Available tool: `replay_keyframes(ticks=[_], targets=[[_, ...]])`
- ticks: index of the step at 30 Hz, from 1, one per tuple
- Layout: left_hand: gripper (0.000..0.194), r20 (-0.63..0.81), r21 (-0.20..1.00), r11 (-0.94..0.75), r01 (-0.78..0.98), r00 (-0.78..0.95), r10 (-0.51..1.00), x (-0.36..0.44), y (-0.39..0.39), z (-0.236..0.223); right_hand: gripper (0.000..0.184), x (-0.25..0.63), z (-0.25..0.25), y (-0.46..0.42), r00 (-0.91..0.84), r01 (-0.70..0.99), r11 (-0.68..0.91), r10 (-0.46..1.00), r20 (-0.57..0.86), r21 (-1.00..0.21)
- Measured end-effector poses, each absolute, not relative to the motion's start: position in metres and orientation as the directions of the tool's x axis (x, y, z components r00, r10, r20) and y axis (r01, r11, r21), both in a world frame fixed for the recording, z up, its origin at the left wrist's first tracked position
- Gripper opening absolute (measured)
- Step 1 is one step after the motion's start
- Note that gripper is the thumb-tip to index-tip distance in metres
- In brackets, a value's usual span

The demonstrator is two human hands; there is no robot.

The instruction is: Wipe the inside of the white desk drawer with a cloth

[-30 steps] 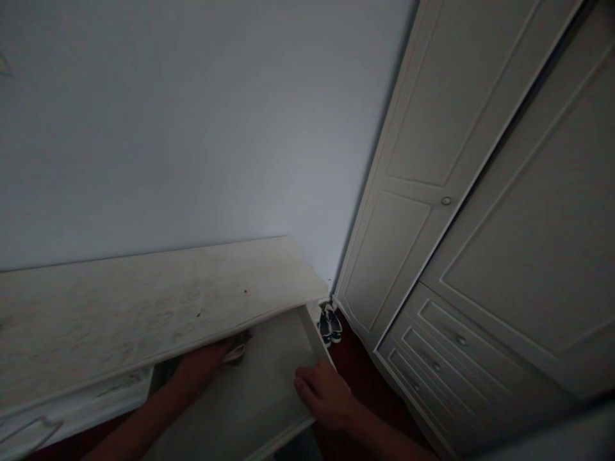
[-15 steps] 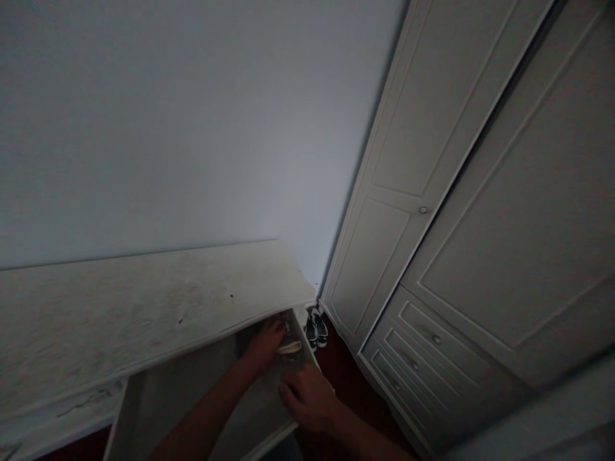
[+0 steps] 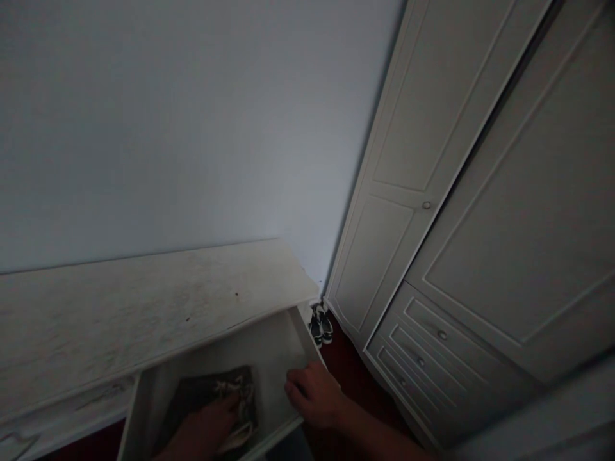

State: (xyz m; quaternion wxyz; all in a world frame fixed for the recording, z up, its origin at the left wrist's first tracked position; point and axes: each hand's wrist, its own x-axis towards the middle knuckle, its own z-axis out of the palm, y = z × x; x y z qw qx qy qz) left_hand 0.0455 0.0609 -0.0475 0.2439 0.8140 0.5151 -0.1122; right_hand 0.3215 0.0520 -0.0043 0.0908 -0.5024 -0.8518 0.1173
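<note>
A white drawer (image 3: pixel 293 326) stands pulled out from under a white worn tabletop (image 3: pixel 144 307). In it lies a dark folded cloth with a pale pattern (image 3: pixel 211 397). My left hand (image 3: pixel 211 426) rests on that cloth near the drawer's front, fingers closed over its edge. My right hand (image 3: pixel 314 394) grips the drawer's front right corner with its fingers curled over the rim.
A pale wall rises behind the table. A white wardrobe (image 3: pixel 456 192) with a round knob (image 3: pixel 426 205) and small drawers (image 3: pixel 423 358) stands at the right. A pair of dark shoes (image 3: pixel 321 325) sits on the dark red floor between table and wardrobe.
My left hand has moved from the drawer's back right, where it held something pale, to the front left onto the dark cloth. The right hand stays on the drawer's corner.
</note>
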Motion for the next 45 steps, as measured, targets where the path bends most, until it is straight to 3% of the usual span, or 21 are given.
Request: replay_keyframes(ticks=[3,8,17,24,32,36,39,42,45], targets=[[0.078,-0.468,0.030,-0.316,0.948,0.293,0.834,0.018,0.059,-0.037,0.040,0.322,-0.005,0.053,-0.509,0.811,0.490,0.860,0.028,-0.321],[0.090,-0.286,-0.102,-0.337,0.936,0.297,0.911,0.003,0.087,-0.017,0.039,0.321,-0.001,0.052,-0.504,0.801,0.480,0.863,0.028,-0.358],[0.076,-0.126,0.050,-0.460,0.886,0.463,0.878,0.075,0.154,-0.012,0.037,0.318,0.008,0.050,-0.480,0.821,0.459,0.877,0.025,-0.340],[0.078,-0.099,0.152,-0.560,0.815,0.576,0.812,0.162,0.146,-0.019,0.031,0.319,0.003,0.053,-0.485,0.823,0.475,0.873,0.052,-0.310],[0.083,-0.192,0.222,-0.649,0.728,0.685,0.703,0.119,0.106,-0.018,0.034,0.319,0.005,0.051,-0.468,0.838,0.447,0.884,0.010,-0.313],[0.076,-0.298,0.169,-0.605,0.778,0.625,0.721,0.091,0.081,-0.033,0.034,0.319,0.002,0.050,-0.474,0.833,0.457,0.880,0.023,-0.311],[0.068,-0.354,0.038,-0.486,0.873,0.466,0.811,0.062,0.067,-0.058,0.035,0.320,-0.001,0.050,-0.482,0.825,0.471,0.875,0.046,-0.313],[0.061,-0.316,-0.109,-0.364,0.925,0.315,0.895,0.026,0.066,-0.071,0.036,0.320,-0.002,0.051,-0.492,0.808,0.486,0.868,0.070,-0.333],[0.064,-0.260,-0.182,-0.295,0.938,0.243,0.934,0.001,0.079,-0.060,0.036,0.321,-0.004,0.051,-0.499,0.796,0.484,0.865,0.061,-0.364]])
